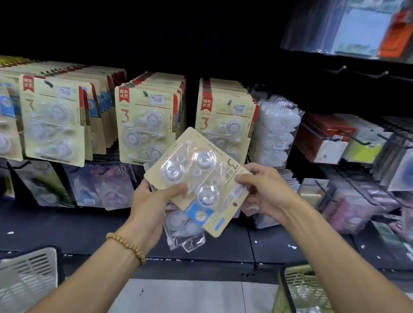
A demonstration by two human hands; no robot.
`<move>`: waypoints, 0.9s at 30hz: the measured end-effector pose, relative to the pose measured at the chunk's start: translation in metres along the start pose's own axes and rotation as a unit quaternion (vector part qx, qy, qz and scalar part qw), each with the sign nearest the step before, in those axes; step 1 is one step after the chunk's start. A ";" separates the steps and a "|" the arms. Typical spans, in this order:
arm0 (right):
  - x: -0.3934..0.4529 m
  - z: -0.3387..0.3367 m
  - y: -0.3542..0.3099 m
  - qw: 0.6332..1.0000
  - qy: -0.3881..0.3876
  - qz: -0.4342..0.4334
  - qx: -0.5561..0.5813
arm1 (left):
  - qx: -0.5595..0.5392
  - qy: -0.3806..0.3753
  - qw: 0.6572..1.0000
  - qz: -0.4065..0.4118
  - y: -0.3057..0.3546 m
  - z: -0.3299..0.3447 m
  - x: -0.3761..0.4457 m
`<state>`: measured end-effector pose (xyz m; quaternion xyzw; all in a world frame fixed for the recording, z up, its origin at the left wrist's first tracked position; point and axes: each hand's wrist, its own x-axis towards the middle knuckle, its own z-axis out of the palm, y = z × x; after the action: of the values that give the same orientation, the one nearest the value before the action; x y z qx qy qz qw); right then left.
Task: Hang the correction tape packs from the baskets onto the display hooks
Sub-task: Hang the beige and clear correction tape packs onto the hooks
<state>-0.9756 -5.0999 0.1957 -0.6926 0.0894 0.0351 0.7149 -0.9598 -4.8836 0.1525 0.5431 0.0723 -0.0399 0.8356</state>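
The person holds a small stack of correction tape packs (196, 171) in front of the display, just below the third row of hanging packs (225, 122). The left hand (152, 199) grips the stack's lower left edge, thumb curled over the top pack's clear blister. The right hand (262, 189) pinches the top pack's printed end, fingers curled round its edge. The top pack is turned upside down and tilted, so its hang hole (235, 204) sits low, on the side away from that third row.

The main risk, judging from this, is in the turning: the pack must be rotated before its hole can meet a hook, and the looser packs beneath it (185, 229), held only by the left hand, could slide out and drop toward the shelf below. That third row already looks full, so forcing one more on could push the front pack off. Two baskets sit lower down, a grey one (25, 273) far left of the stack and a green one (301, 292) below right.
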 end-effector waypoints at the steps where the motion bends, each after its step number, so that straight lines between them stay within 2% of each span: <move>1: 0.001 -0.004 -0.002 1.000 0.021 -0.012 0.001 | 0.011 -0.010 1.000 -0.005 -0.001 0.000 -0.001; 6: 0.013 -0.032 -0.009 0.990 0.085 -0.059 -0.091 | 0.052 -0.046 0.996 -0.051 -0.001 -0.008 -0.005; 8: 0.016 -0.042 -0.010 0.989 0.053 -0.052 -0.127 | 0.064 -0.044 0.996 -0.052 -0.001 -0.009 -0.005; 12: 0.019 -0.029 -0.002 0.968 -0.063 -0.031 -0.239 | 0.122 -0.073 0.988 -0.054 -0.001 -0.004 -0.008; 14: 0.025 -0.019 0.002 0.978 -0.045 -0.036 -0.199 | 0.126 -0.079 0.987 -0.051 -0.003 -0.003 -0.009; 17: 0.028 -0.021 0.000 0.995 0.021 -0.035 -0.092 | 0.066 -0.053 0.996 -0.036 0.000 -0.002 -0.008; 21: 0.011 -0.030 -0.002 0.992 -0.075 0.008 -0.101 | -0.021 -0.004 1.000 0.005 0.005 -0.006 0.000; 22: 0.010 -0.027 -0.001 0.994 -0.068 -0.004 -0.088 | -0.025 -0.004 1.000 0.010 0.005 -0.006 0.001; 24: 0.012 -0.020 0.001 0.998 0.007 -0.051 -0.045 | -0.006 -0.013 1.000 0.014 0.004 -0.005 0.000; 27: 0.021 -0.015 -0.008 0.987 0.104 -0.088 0.082 | 0.043 -0.015 0.999 0.017 -0.002 -0.003 0.000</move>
<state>-0.9547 -5.1171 0.1997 -0.6367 0.1041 -0.1079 0.7564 -0.9605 -4.8818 0.1495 0.5788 0.0491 -0.0370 0.8132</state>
